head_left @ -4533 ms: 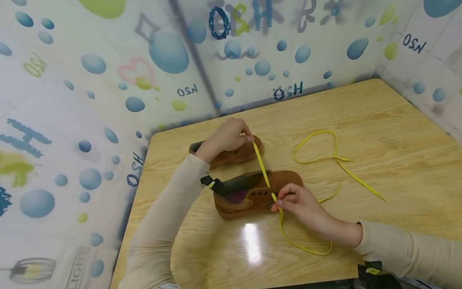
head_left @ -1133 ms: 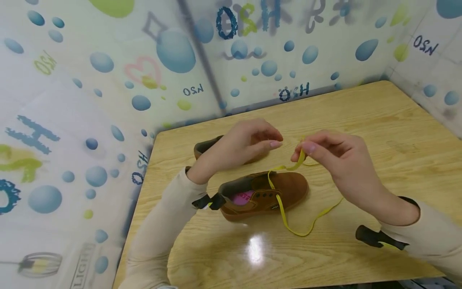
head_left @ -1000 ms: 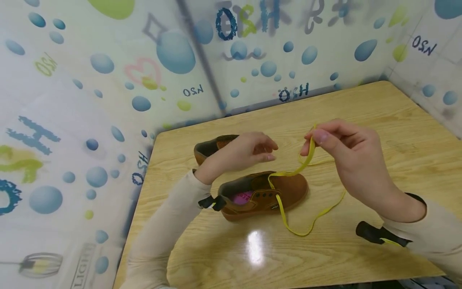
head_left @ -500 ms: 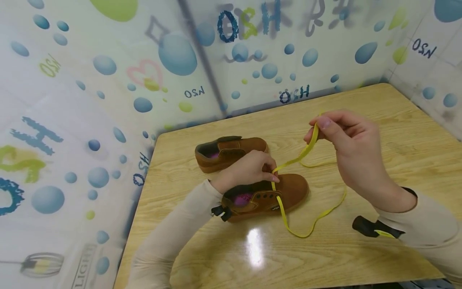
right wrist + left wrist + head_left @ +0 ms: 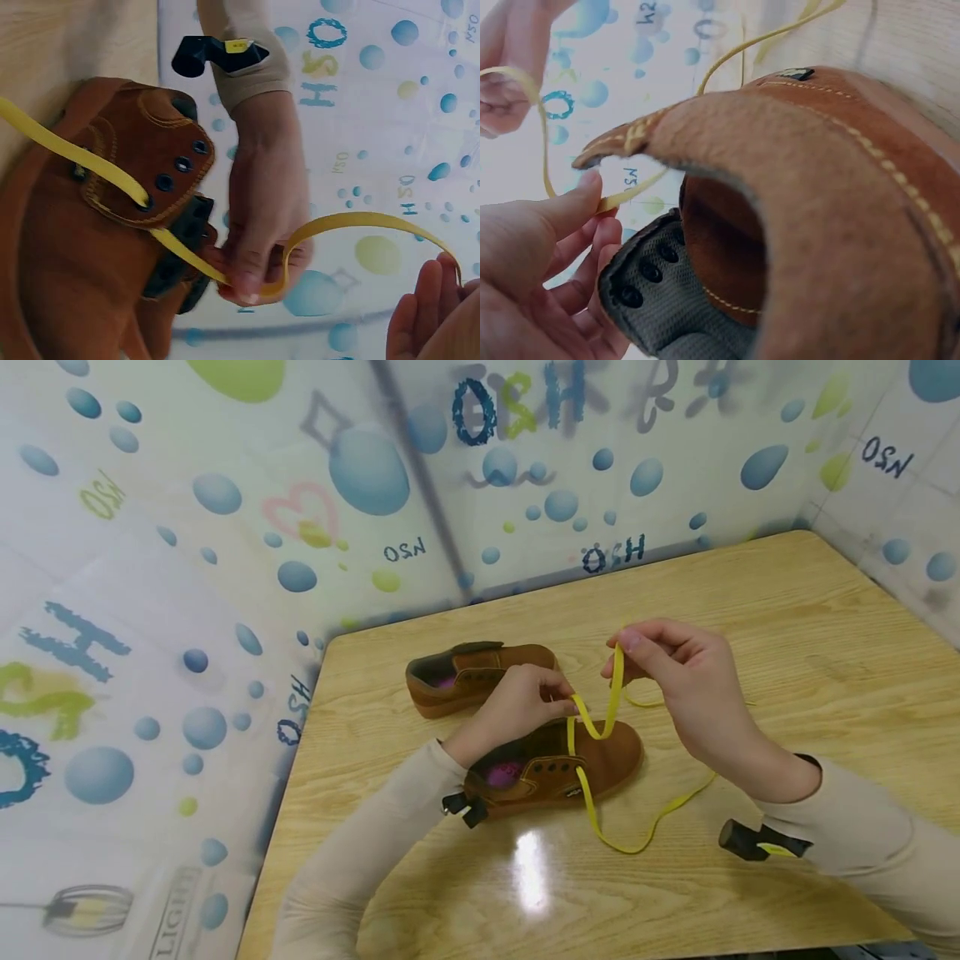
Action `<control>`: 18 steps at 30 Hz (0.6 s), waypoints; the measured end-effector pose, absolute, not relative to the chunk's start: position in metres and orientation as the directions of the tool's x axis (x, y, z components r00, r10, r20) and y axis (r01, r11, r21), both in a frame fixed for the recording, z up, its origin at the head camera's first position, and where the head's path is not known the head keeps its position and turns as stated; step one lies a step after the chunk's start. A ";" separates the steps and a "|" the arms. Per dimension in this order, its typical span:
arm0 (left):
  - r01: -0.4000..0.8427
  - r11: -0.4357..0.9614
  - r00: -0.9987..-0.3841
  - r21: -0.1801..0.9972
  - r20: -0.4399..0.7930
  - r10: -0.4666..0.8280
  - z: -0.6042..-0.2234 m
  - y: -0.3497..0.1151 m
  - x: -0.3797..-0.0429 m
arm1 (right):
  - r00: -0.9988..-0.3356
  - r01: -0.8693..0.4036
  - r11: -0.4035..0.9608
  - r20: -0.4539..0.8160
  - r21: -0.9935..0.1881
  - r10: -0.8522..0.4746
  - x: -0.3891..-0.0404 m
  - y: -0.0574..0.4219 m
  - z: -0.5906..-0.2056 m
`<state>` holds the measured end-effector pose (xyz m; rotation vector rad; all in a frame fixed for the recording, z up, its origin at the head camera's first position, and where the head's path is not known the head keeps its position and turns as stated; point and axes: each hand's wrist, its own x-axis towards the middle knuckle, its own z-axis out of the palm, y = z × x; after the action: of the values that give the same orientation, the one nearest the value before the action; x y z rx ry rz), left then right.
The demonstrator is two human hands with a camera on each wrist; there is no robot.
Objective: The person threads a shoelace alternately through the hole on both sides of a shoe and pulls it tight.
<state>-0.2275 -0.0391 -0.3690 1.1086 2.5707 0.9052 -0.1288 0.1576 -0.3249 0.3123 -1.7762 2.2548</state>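
Observation:
A brown shoe (image 5: 611, 756) with a yellow shoelace (image 5: 617, 689) through its front eyelet stands on the table, toe to the right. Just above its opening, my left hand (image 5: 519, 706) pinches the lace between thumb and fingers, close to where it leaves the shoe. Farther along the same lace, my right hand (image 5: 686, 697) pinches it, raised over the toe. Between the two hands the lace sags in a loop. In the left wrist view, the left thumb and fingers (image 5: 562, 240) hold the lace beside the shoe's eyelet flap (image 5: 649, 274).
A second brown shoe (image 5: 431, 697), with no lace seen in it, stands behind the first. The lace's other stretch (image 5: 633, 850) curves over the wooden table (image 5: 450, 893) in front. Part of another yellow lace (image 5: 645, 702) shows behind the right hand. Printed sheeting (image 5: 495, 527) borders the table.
My left hand has come down to the shoe and taken hold of the lace. My right hand drew the lace up and right, then came back left, so the lace now sags.

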 end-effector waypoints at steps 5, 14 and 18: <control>0.640 0.544 -0.676 0.543 0.061 0.734 -0.367 -0.043 -0.224 | -0.995 -0.098 -0.140 0.102 -0.985 -0.022 -0.135 0.152 -0.348; 0.753 0.557 -0.576 0.350 -0.060 0.816 -0.353 -0.056 -0.223 | -0.956 0.219 0.047 -0.224 -0.974 -0.191 -0.145 0.147 -0.393; 0.757 0.594 -0.588 0.274 -0.114 0.801 -0.355 -0.054 -0.223 | -0.936 0.259 0.089 -0.273 -0.962 -0.224 -0.147 0.145 -0.404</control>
<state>-0.2230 -0.0544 -0.3552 1.2903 2.5979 0.2887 -0.1467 0.1454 -0.4037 -0.0441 -2.5472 2.4019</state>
